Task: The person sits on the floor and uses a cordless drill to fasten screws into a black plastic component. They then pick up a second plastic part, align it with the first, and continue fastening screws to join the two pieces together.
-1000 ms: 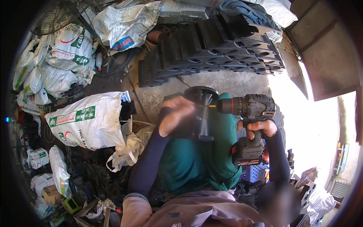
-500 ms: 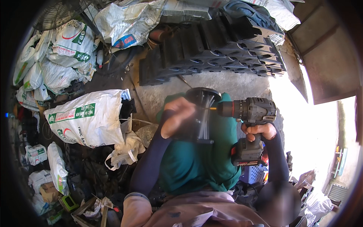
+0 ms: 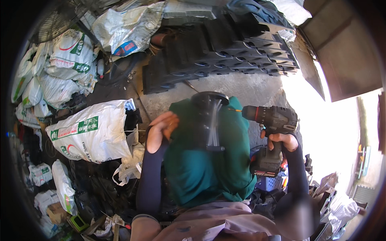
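Backed drill (image 3: pixel 274 119), clenched in right hand (image 3: pixel 283 140), off flanged part (image 3: pixel 214 124) at lap's (image 3: pixel 201 172) far edge, likely pausing drilling; withdrew left hand (image 3: pixel 161 126), empty, half-uncurled.

Cordless drill (image 3: pixel 277 119): matt plastic. Left of drill: glossy flanged piece (image 3: pixel 212 124), matt cloth trousers (image 3: pixel 237 164); farther left, creased plastic sack (image 3: pixel 108 134). Beyond drill: rough concrete floor (image 3: pixel 237 85).

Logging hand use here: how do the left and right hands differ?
The left hand holds nothing visible; the right hand holds the drill. The left hand is loosely open; the right hand is curled closed. Both are bare, with dark sleeves behind them.
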Action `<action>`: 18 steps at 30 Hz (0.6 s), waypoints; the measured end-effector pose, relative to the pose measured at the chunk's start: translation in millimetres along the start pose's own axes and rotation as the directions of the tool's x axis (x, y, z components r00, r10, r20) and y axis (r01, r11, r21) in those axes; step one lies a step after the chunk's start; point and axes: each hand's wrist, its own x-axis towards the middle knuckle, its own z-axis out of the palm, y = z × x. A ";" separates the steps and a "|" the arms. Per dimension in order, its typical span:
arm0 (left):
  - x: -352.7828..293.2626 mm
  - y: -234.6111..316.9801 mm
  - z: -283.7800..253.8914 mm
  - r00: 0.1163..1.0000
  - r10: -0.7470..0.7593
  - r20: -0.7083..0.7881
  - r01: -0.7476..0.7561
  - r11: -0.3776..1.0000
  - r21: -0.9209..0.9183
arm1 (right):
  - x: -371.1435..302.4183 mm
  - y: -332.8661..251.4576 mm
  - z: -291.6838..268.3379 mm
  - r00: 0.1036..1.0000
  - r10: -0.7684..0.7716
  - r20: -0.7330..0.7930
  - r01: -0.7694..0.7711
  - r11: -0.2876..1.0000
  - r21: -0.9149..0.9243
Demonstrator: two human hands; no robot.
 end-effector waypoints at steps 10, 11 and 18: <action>-13.3 -29.0 -58.1 0.990 -0.031 0.140 0.065 0.968 -0.244 | -31.0 22.7 -15.2 0.999 -0.002 0.054 0.018 0.952 -0.306; -15.2 -27.4 -55.3 0.986 -0.031 0.161 0.066 0.974 -0.217 | -36.6 19.5 -11.0 1.000 0.011 0.004 -0.010 0.960 -0.282; -48.5 5.1 -0.4 0.995 0.100 -0.027 -0.097 0.992 0.078 | -60.3 12.8 29.3 0.925 -0.265 -0.273 -0.032 0.661 -0.749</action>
